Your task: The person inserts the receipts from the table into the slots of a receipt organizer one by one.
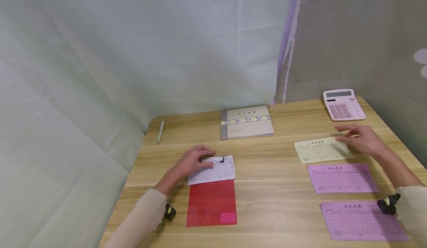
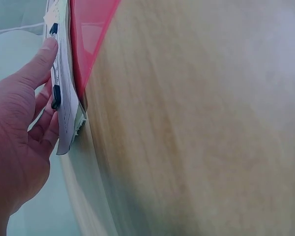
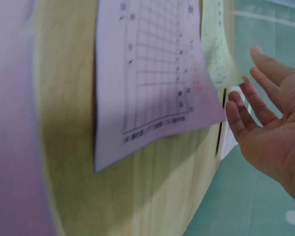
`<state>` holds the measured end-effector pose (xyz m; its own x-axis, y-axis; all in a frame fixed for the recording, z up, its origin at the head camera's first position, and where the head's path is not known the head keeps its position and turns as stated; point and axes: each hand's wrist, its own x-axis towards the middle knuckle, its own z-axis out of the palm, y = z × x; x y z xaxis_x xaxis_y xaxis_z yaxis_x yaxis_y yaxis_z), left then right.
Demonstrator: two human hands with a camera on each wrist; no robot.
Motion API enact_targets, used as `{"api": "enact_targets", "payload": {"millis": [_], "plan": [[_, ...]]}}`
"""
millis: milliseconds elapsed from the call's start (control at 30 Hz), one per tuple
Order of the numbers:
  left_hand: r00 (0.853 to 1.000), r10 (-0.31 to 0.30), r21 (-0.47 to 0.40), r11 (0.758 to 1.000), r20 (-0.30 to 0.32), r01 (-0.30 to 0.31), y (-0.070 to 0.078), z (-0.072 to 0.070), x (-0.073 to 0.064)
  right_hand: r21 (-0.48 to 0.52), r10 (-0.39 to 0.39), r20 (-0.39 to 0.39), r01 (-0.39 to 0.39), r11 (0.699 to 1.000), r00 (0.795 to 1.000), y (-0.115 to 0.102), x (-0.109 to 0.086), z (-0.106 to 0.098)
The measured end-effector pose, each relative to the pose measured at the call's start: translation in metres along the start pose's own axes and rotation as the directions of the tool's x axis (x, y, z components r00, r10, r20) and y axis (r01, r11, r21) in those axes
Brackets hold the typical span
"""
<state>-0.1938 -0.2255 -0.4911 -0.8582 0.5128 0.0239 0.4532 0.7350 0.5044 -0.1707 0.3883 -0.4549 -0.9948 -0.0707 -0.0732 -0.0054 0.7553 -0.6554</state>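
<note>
My left hand [image 1: 195, 161] has its thumb and fingers about the wire clip [image 1: 213, 159] at the top of a white printed form pad [image 1: 213, 172]. The thumb tip lies at one black end of the clip in the left wrist view. Beneath the pad a red translucent board [image 1: 210, 203] with a pink label sticks out. My right hand [image 1: 363, 140] is over the right edge of a pale yellow form [image 1: 320, 151], fingers loosely extended. In the right wrist view the fingertips [image 3: 245, 84] are right at the yellow form's [image 3: 219, 54] lifted corner.
Two purple forms [image 1: 343, 179] [image 1: 361, 220] lie in a column below the yellow one. At the back are an account book [image 1: 247, 120] and a pink-white calculator [image 1: 343, 105]; a light green pen [image 1: 161, 131] lies far left. Curtains [image 1: 166, 55] hang behind the wooden table [image 1: 273, 181].
</note>
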Motion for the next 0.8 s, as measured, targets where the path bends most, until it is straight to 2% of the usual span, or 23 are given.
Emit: {"api": "enact_targets", "payload": {"millis": [233, 467, 800], "plan": [[1.000, 0.003, -0.005, 1.000, 0.004, -0.003, -0.003, 0.001, 0.001, 0.004, 0.007, 0.019, -0.008, 1.000, 1.000, 0.012, -0.003, 0.000], [1.000, 0.012, 0.002, 1.000, 0.005, -0.012, -0.004, 0.001, 0.003, 0.010, 0.101, 0.048, -0.102, 0.995, 0.994, 0.023, -0.006, 0.002], [1.000, 0.018, 0.012, 1.000, -0.006, -0.018, -0.005, 0.002, 0.003, 0.013, 0.121, 0.010, -0.121, 0.993, 0.993, 0.024, -0.003, 0.004]]}}
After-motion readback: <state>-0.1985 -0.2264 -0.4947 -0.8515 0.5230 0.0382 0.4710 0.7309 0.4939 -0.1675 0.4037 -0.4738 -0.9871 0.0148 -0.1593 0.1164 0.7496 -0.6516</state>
